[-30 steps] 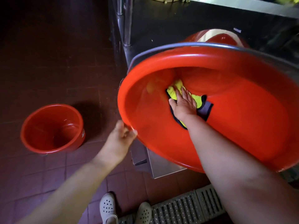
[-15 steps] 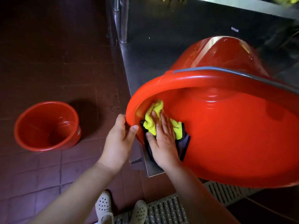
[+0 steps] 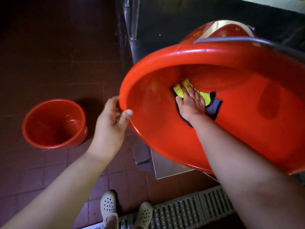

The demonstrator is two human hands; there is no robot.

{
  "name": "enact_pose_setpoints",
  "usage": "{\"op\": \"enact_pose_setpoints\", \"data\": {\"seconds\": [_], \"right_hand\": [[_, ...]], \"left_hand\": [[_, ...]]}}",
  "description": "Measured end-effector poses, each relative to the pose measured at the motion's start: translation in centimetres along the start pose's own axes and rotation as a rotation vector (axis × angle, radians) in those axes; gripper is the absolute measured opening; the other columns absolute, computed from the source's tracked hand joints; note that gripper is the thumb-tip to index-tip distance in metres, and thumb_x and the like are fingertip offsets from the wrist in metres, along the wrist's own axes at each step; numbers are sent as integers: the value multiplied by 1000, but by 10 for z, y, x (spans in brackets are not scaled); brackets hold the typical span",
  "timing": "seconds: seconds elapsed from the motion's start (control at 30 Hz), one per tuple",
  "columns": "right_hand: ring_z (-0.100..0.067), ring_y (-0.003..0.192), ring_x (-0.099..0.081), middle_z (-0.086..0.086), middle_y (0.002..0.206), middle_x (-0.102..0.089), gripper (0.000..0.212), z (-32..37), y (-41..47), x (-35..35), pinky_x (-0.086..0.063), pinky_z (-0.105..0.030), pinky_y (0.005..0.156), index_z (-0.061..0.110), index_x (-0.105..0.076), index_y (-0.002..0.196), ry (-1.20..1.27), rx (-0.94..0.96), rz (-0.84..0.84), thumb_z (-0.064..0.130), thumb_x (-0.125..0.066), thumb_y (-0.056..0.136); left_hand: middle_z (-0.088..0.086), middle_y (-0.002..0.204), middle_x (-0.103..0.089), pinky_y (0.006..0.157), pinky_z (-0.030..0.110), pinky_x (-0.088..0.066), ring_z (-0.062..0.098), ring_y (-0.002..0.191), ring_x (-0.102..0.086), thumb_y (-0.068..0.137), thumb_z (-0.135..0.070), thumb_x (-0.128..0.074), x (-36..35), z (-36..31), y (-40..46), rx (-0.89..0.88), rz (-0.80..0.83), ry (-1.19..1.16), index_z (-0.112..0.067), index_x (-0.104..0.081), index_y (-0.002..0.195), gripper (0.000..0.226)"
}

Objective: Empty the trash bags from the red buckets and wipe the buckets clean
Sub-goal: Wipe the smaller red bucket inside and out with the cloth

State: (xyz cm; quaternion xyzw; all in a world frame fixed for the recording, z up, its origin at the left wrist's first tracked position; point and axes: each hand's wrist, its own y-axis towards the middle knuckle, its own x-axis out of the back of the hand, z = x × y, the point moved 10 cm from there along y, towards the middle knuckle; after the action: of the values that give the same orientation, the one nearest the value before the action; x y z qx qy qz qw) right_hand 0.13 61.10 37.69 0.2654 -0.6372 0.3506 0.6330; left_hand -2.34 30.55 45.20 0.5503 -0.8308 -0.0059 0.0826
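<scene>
Right hand (image 3: 191,103) pressing yellow cloth (image 3: 179,91) flat-fingered deep inside tilted red bucket (image 3: 165,138); left hand (image 3: 112,119) gripping near rim.

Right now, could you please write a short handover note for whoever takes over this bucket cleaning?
Left hand grips the rim of the large tilted red plastic bucket, steadying it.
Right hand presses the yellow and grey cleaning cloth flat against its inner wall.
Small red plastic bucket stands upright on the brown tiled floor, no bag visible in it.
Done: no bag in the large bucket.
Left: finish wiping it; whether the small one has been wiped, I cannot tell.
</scene>
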Motion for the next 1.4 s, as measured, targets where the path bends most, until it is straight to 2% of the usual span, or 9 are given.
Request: {"op": "enact_pose_setpoints", "data": {"seconds": [0.1, 0.3, 0.5, 0.6, 0.8, 0.97, 1.07, 1.2, 1.4], "right_hand": [[-18, 146, -4, 3, 159, -9, 56, 3, -2, 1, -3, -35, 115, 28, -21, 149, 40, -18, 1, 48, -31, 97], [-21, 146, -8, -4, 159, -12, 58, 43, -74, 3, -2, -35, 115, 23, -24, 149, 165, 54, -38, 44, -36, 96], [-21, 146, -8, -1, 159, -9, 63, 80, -174, 4, -5, -34, 117, 41, 4, 145, 307, 280, -46, 46, -29, 92], [-22, 146, -10, 2, 159, -8, 64, 75, -158, 11, -9, -34, 117, 45, 1, 142, 363, 315, -47, 42, -37, 91], [-24, 145, -15, -2, 159, -10, 60, 57, -68, 12, -10, -32, 115, 26, -16, 150, 207, 264, -16, 35, -43, 97], [-19, 146, -9, 3, 160, -5, 57, 28, -6, 8, -8, -33, 115, 27, -15, 150, 74, 130, 48, 42, -35, 99], [-16, 146, -7, 6, 160, -5, 58, 26, 0, 6, -6, -35, 115, 34, -12, 150, 58, 82, 35, 46, -34, 98], [-14, 146, -3, 7, 160, -3, 59, 27, 1, 5, -4, -35, 116, 32, -11, 150, 104, 36, 40, 46, -33, 98], [-18, 146, -7, -1, 160, -7, 60, 51, -40, 8, -4, -35, 116, 28, -16, 150, 203, 14, 9, 44, -38, 97]], "left_hand": [[-8, 97, -63, 85, 24, -44, -7, 86, -59, 92, -1, -52, -35, 48, -26, 200, 129, -88, -20, -48, 102, 22], [-9, 103, -64, 95, 44, -47, 10, 96, -59, 95, -15, -51, -47, 66, -40, 258, 109, -110, -31, -49, 107, 21], [-10, 82, -58, 70, 15, -42, -7, 71, -51, 93, -13, -55, -34, 35, -29, 85, 78, 34, -13, -49, 99, 8], [-9, 79, -55, 69, 18, -42, -1, 70, -48, 93, -15, -54, -26, 15, -21, 27, 109, 70, -13, -47, 95, 8], [-18, 69, -57, 59, 20, -43, -3, 60, -51, 93, -24, -54, 13, -24, 16, -54, 84, 146, -29, -47, 97, 10], [-9, 93, -64, 74, 17, -47, 2, 84, -61, 92, -28, -52, 32, -35, 29, -124, 37, 184, -27, -50, 111, 18], [-6, 101, -65, 77, 7, -44, -8, 85, -60, 93, -12, -54, 24, -2, 16, 15, -10, 24, -18, -48, 113, 22], [8, 109, -61, 96, 31, -47, 9, 98, -58, 94, 2, -46, -35, 52, -28, 334, 194, -205, -8, -46, 114, 23], [0, 106, -60, 73, 17, -54, 7, 93, -62, 97, 1, -39, -55, 68, -38, 414, 119, -396, -23, -47, 109, 28]]}}
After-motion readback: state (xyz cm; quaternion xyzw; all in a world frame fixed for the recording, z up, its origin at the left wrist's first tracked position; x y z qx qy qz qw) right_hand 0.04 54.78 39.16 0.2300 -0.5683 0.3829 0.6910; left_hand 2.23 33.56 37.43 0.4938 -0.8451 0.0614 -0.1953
